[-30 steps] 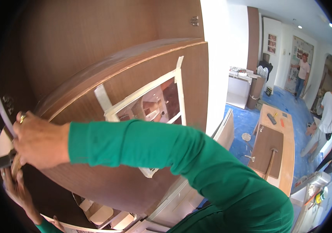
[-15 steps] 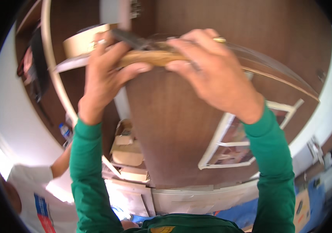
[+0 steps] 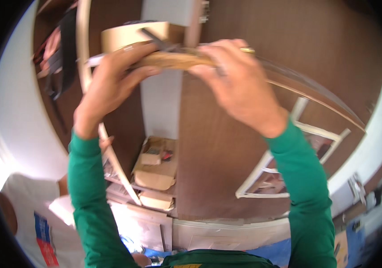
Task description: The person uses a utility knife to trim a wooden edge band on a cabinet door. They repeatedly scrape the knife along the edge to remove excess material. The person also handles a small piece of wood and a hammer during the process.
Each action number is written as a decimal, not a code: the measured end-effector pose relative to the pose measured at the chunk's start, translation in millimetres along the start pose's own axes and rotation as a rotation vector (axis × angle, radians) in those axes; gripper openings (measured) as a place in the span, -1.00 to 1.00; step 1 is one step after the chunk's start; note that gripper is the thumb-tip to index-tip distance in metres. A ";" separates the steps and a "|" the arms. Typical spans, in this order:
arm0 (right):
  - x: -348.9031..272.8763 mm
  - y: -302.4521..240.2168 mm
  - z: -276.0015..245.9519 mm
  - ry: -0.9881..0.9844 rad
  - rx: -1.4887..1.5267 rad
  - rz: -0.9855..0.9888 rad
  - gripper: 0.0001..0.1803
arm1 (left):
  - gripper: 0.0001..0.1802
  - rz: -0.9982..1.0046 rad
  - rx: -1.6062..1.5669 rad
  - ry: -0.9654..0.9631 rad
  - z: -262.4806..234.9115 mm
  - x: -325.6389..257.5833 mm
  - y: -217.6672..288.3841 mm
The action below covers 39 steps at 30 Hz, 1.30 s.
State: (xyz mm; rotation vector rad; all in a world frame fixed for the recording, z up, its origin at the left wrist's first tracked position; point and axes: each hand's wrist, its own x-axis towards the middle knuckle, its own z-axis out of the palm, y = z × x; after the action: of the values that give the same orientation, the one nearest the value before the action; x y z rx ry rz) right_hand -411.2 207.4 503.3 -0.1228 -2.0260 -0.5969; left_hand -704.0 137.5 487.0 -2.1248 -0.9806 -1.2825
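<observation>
My left hand [image 3: 106, 85] and my right hand [image 3: 244, 85] are raised in front of me, closed on the two ends of a tan wooden piece [image 3: 173, 60]. On both hands the thumb is below it and the fingers lie over the top. A dark, narrow strip [image 3: 151, 36] sticks up at a slant from behind the piece, near my left fingers; its kind is blurred. To the right of my right hand, a clear, thin sheet or strip [image 3: 316, 82] runs along the top edge of a brown panel. Whether it joins the wooden piece is hidden.
A brown door or panel [image 3: 217, 156] stands before me, with a white-framed piece [image 3: 262, 183] at its right. Left are open shelves with a round pale box [image 3: 133, 38] and cardboard boxes [image 3: 155, 178]. A person in a white shirt [image 3: 26, 214] stands close at lower left.
The view has swung left, so the shelves and boxes sit farther right in the picture. My left fingers, raised before, now lie flatter over the wooden piece. Both hands keep hold of it.
</observation>
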 end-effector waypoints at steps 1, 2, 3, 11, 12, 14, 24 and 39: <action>2.8 -2.6 9.7 0.021 0.006 -0.003 -0.68 | -0.52 -0.004 0.047 -0.007 -7.0 -4.1 -4.1; 5.3 -1.6 14.2 0.003 0.021 -0.014 -0.67 | -0.53 0.010 0.071 0.017 -8.7 -7.1 -10.3; 7.2 -2.9 20.4 0.019 0.048 0.005 -0.65 | -0.54 0.020 0.104 0.042 -11.5 -10.6 -17.1; -7.8 -0.2 13.2 0.007 -0.063 -0.018 -0.58 | -0.49 0.060 0.343 0.112 7.0 -28.9 -33.1; -11.0 1.3 5.1 0.028 -0.056 -0.038 -0.58 | -0.50 0.053 0.281 0.120 12.4 -25.7 -23.6; -17.3 12.8 -10.6 -0.017 -0.061 -0.033 -0.61 | -0.51 0.096 0.166 0.094 24.7 -7.3 -5.2; -15.8 4.5 -27.1 -0.004 0.017 -0.016 -0.72 | -0.51 0.251 0.304 0.068 7.3 6.6 22.8; -52.9 36.2 -60.9 0.020 -0.012 0.010 -0.67 | -0.50 0.141 0.423 -0.060 40.9 11.2 11.4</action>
State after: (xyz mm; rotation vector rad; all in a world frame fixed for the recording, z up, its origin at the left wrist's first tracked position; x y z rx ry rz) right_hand -323.9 219.3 495.9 -0.1344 -2.0018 -0.6021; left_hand -669.1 162.5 478.1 -1.8715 -1.0036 -0.8580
